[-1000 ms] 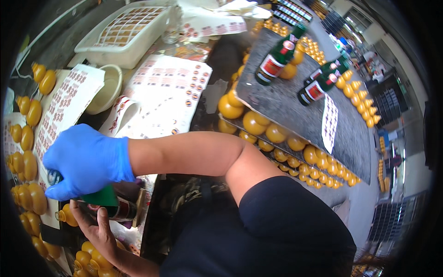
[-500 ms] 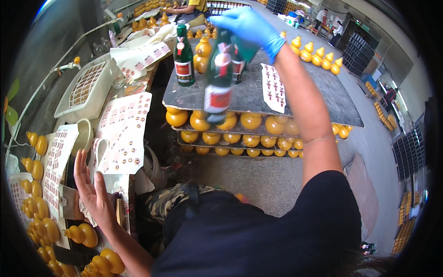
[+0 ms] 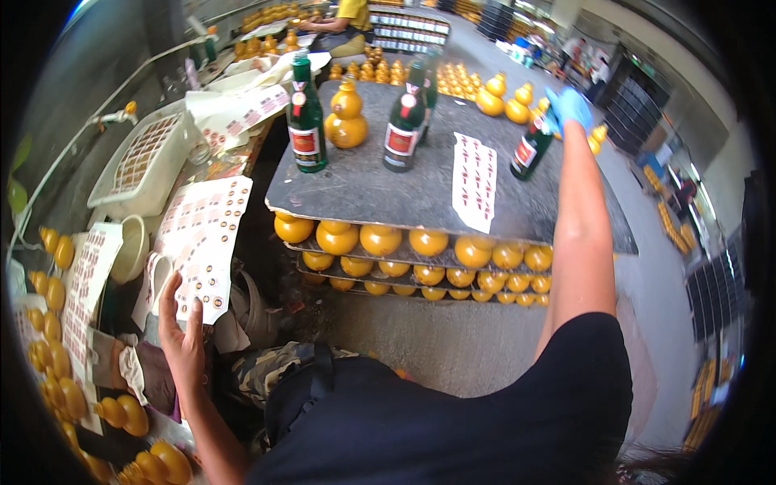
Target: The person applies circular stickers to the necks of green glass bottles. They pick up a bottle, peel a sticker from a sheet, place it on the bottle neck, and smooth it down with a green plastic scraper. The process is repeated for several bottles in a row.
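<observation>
My right hand (image 3: 570, 111), in a blue glove, reaches over the right side of a dark board (image 3: 364, 190). It grips the upper part of a green glass bottle (image 3: 529, 152) with a red label, which tilts slightly. Other green bottles stand upright on the board: one at the left (image 3: 306, 121), one nearer the middle (image 3: 402, 129) and one partly hidden behind it. Between them stands a yellow gourd-shaped bottle (image 3: 346, 125). A sticker sheet (image 3: 474, 186) lies to their right. My bare left hand (image 3: 184, 343) is open beside a printed label sheet (image 3: 206, 242), holding nothing.
Below the board are stacked layers of yellow gourd bottles (image 3: 380, 240). The left worktable carries a white basket (image 3: 137, 166), a pale bowl (image 3: 132, 249) and several gourd bottles (image 3: 125, 414). A person in a yellow top (image 3: 349, 18) sits at the back; others are farther right.
My right hand has carried the green bottle from the middle of the board to its right side. My left hand has shifted slightly right and down. The view has also shifted.
</observation>
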Tool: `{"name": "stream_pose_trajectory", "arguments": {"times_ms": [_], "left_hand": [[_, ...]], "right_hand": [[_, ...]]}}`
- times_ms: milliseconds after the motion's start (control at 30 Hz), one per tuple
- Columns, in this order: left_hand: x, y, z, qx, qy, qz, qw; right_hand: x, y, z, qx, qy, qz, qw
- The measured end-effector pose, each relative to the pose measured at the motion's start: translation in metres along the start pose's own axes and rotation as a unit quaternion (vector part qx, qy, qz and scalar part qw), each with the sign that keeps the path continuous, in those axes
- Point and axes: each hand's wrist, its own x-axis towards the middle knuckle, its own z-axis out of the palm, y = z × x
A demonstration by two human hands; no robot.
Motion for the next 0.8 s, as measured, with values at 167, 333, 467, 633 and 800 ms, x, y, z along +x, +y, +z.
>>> {"name": "stream_pose_trajectory", "arguments": {"times_ms": [167,333,467,633,800], "left_hand": [[0.005,-0.007,0.01,0.041,0.002,0.007,0.999],[0.009,-0.012,0.022,-0.026,0.0,0.037,0.999],[-0.008,-0.008,0.005,-0.014,0.015,0.068,0.998],[-0.047,-0.008,-0.008,-0.05,0.006,0.084,0.995],[-0.136,0.006,-0.046,-0.125,0.053,0.051,0.989]], "right_hand": [[0.029,0.026,0.042,0.019,0.081,0.008,0.996],[0.107,0.113,0.047,0.141,-0.039,0.042,0.988],[-0.018,-0.031,0.025,0.254,0.299,0.016,0.92],[-0.224,-0.249,-0.01,0.661,0.1,-0.264,0.695],[-0.427,-0.381,-0.043,0.721,-0.325,-0.39,0.472]]}}
